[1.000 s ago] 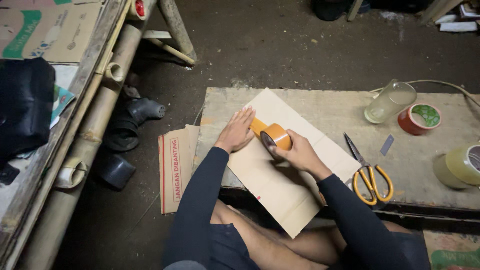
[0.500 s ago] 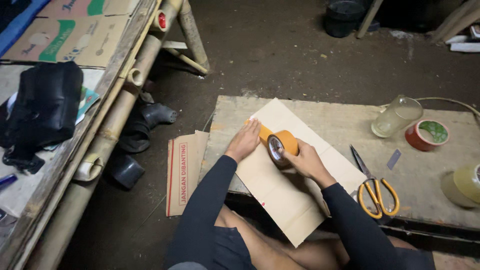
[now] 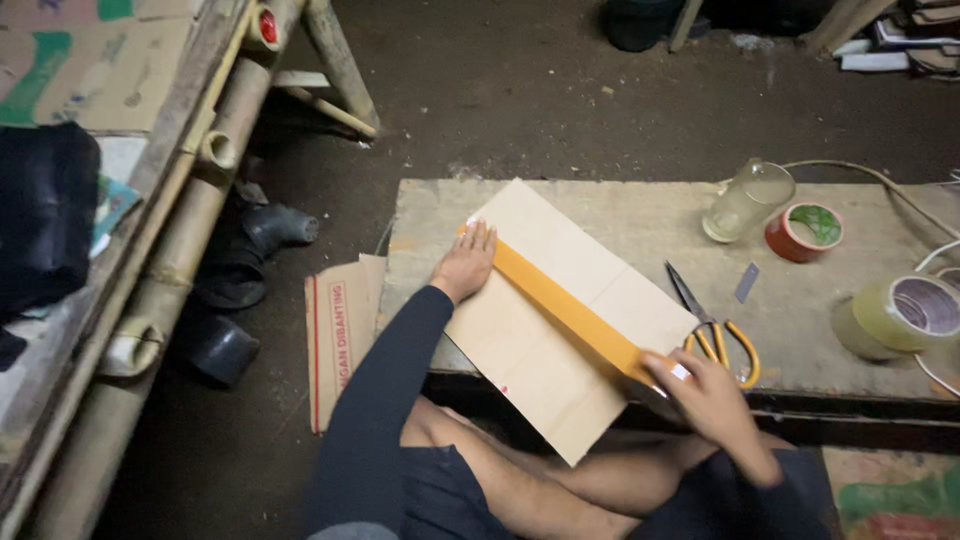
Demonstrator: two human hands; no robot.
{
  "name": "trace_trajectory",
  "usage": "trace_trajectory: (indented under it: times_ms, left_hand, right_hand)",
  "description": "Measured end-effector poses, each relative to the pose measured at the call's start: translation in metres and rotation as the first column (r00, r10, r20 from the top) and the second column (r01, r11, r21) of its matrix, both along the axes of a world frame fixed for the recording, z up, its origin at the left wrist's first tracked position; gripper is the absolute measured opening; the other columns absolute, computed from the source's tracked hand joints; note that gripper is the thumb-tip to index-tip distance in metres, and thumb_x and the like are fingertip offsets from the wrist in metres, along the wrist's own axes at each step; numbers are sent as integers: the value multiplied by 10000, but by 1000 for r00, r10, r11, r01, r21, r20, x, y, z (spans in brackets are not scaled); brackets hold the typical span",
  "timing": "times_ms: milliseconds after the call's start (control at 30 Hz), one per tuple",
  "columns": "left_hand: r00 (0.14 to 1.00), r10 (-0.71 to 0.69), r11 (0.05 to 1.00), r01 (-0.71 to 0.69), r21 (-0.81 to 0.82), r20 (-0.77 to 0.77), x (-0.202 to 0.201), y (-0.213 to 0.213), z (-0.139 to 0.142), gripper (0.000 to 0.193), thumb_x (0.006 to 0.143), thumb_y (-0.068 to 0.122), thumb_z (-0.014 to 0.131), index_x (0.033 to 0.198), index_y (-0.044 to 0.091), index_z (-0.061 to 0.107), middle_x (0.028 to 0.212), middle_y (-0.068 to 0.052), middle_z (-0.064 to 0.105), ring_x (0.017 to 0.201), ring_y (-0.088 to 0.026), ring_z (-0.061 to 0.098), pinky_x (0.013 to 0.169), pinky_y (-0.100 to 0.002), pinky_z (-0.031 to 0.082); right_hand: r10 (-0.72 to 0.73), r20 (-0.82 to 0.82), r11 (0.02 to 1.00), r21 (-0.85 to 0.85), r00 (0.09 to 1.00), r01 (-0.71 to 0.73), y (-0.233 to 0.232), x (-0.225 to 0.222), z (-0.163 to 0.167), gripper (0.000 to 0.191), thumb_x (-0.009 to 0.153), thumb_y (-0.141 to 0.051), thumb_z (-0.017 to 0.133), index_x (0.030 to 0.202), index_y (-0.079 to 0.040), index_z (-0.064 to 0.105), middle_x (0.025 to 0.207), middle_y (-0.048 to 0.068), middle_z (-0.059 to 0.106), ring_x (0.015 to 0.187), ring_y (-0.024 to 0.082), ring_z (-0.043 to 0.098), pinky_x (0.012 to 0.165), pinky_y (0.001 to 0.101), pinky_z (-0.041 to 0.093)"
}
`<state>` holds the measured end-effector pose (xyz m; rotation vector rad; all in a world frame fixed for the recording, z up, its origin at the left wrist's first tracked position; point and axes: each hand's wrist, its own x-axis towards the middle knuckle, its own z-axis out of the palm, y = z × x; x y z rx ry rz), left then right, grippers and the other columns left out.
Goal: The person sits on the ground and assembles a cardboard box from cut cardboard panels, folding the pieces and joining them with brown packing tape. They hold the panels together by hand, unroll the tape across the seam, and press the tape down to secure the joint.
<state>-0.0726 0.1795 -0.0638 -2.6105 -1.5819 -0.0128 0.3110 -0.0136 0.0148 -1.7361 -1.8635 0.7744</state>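
Cardboard sheet (image 3: 545, 330) x1 w/ tape strip (image 3: 565, 310); left hand (image 3: 466, 262) fingers flat, apart; right hand (image 3: 712, 400) fingers' grip unclear; scissors (image 3: 712, 325) x1.

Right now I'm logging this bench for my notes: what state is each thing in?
Cardboard sheet: flat, overhanging the bench edge.
Orange tape strip: stretched diagonally across it.
Left hand: pressing the strip's far end.
Right hand: at the near end, roll hidden.
Scissors: closed, lying flat.
Glass: tipped over.
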Motion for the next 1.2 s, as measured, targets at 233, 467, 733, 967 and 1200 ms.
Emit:
trace_trajectory:
  times_ms: [233,467,733,967,1200]
  left_hand:
    - [1000,9,988,-13,-154,-26,2,4,6,612,1008,107,306,1575,-89,186,1642,-328,163,1538,-448,158,1216,-501,240]
    - [988,114,942,-74,-327,105,2,-7,22,898,980,505,414,1594,-72,102,1684,-291,36,1573,-410,19,1251,-487,122]
    - [854,509,824,-446,-351,109,62,-19,51,1082,975,758,238,1569,-125,43,1673,-281,17,1581,-370,-14,1270,-484,-20]
    - [769,624,773,-634,37,139,135,-32,19,1088,946,755,269,1522,-163,174,1629,-341,163,1546,-444,76,1229,-554,29]
    - [901,241,964,-264,17,362,223,-139,-6,1113,948,768,382,1525,-174,243,1616,-358,227,1538,-462,145,1220,-587,67]
  right_hand:
    - [-282,-257,959,-51,924,279,-62,33,-65,327,919,-290,713,757,-8,683,589,54,633,579,81,526,543,294,456]
    - [-306,-255,950,-17,917,312,-63,24,-60,329,915,-297,714,769,-3,692,607,73,641,577,105,549,562,307,483]
    - [-334,-170,941,1,927,340,-61,28,-89,333,916,-313,712,797,-2,702,612,91,619,559,138,538,557,334,476]
    - [-303,-331,944,27,894,330,-61,38,-117,358,964,-281,681,748,3,645,613,16,569,604,78,489,557,286,438]
    - [-343,-348,938,-75,872,339,-59,39,-121,367,976,-273,663,719,-12,643,595,9,544,578,81,452,519,292,397]
